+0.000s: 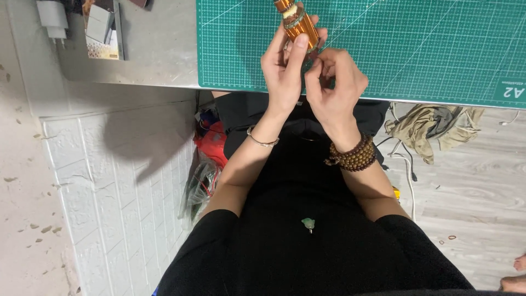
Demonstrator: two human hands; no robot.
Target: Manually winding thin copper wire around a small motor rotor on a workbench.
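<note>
A grey worktop [159, 49] runs across the top of the view, and a green cutting mat [416, 49] covers its right part up to the near edge. Over that near edge of the mat, close to its left corner, the left hand [282, 74] is closed around a copper-coloured cylinder [300, 24], thumb laid along its side and fingers wrapped behind, so the piece stands tilted above the mat without touching it. The right hand [334, 82] is curled just beside the cylinder's lower end, fingertips pinched together; whether they nip a thin wire or nothing I cannot tell. The cylinder looks like tightly wound wire on a stiff core: probably fairly heavy for its bulk, rigid, smooth and a bit slippery, with windings that could scratch or loosen, so the firm pale collar near its upper end seems the safer grip. A white plug [52, 19] lies near the worktop's far left corner
</note>
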